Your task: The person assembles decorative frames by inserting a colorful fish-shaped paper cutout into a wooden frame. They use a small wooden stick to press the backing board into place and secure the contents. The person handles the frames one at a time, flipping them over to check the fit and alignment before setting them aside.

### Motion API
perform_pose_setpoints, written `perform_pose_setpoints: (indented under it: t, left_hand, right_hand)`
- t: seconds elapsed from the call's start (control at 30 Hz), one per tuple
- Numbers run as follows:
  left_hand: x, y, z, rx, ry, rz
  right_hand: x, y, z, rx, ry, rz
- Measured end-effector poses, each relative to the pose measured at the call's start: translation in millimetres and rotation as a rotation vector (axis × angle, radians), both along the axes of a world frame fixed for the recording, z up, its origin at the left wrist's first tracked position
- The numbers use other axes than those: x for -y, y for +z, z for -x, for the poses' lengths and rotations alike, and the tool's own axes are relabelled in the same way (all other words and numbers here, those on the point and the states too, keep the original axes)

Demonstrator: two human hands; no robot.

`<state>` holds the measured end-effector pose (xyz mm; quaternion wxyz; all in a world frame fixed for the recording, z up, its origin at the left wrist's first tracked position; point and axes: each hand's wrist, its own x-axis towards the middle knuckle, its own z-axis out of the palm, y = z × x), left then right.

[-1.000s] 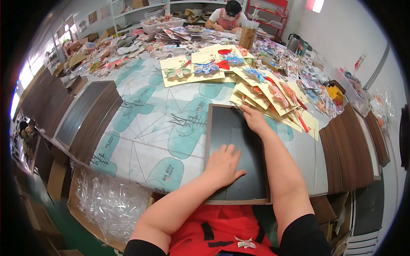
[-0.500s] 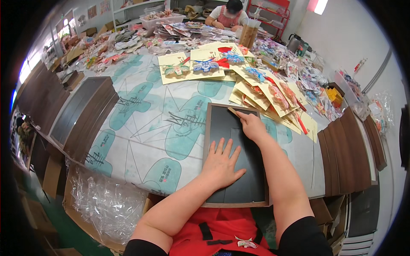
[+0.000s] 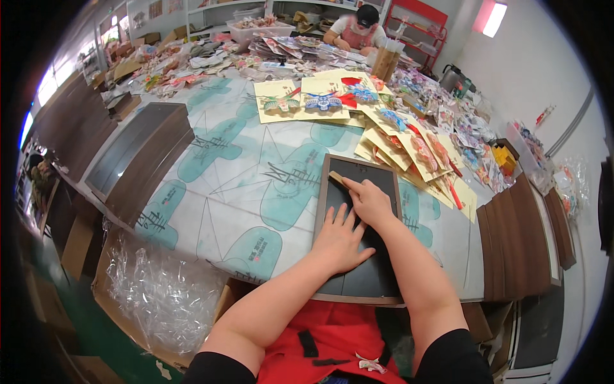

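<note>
A brown picture frame [image 3: 400, 214] lies on the table with its black backing board [image 3: 369, 278] facing up. My left hand [image 3: 340, 246] rests flat on the board, fingers spread. Close beyond it, my right hand [image 3: 371, 203] is closed round a short, flat tan wooden strip [image 3: 338, 179]. The strip's tip is at the board's far left part, near the frame's inner edge. What part of the strip lies under the fingers is hidden.
Yellow cards with colourful kite-shaped pieces [image 3: 323, 102] lie beyond the frame. Stacked brown frames stand at the left [image 3: 150, 153] and right [image 3: 521, 240]. A box of clear plastic wrappers [image 3: 160, 301] sits below the table's left edge. Another person [image 3: 355, 32] works at the far end.
My right hand has moved left across the board with the wooden strip, from the far right to the far left part. My left hand stays flat on the board. The whole view has shifted slightly.
</note>
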<state>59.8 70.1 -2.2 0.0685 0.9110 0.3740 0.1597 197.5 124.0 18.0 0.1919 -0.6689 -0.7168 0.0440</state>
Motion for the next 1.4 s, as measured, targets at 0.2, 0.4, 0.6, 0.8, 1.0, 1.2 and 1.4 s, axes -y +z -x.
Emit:
perform_pose_setpoints:
  t: [0.2,0.4,0.6,0.8,1.0,1.2,1.4]
  left_hand:
    - [1,3,0,-0.022,-0.010,0.020]
    - [2,3,0,-0.069,0.001,0.035]
    - [4,3,-1,-0.033,-0.001,0.016]
    - [-3,-2,8,0.130,-0.098,0.063]
    - [48,-28,62,0.723,0.211,0.222]
    - [62,-44,68,0.955,0.220,0.531]
    - [59,-53,67,1.059,0.187,0.571]
  right_hand:
    - [4,-5,-1,0.076,0.040,-0.012]
    - [8,-3,10,0.242,0.053,-0.054]
    - [13,1,12,0.230,-0.002,0.067]
    - [16,-6,1,0.063,0.000,-0.005]
    - [102,6,-4,-0.327,0.169,-0.055]
    - [144,1,17,-0.195,0.231,-0.054]
    - [139,0,26,-0.019,0.216,-0.101]
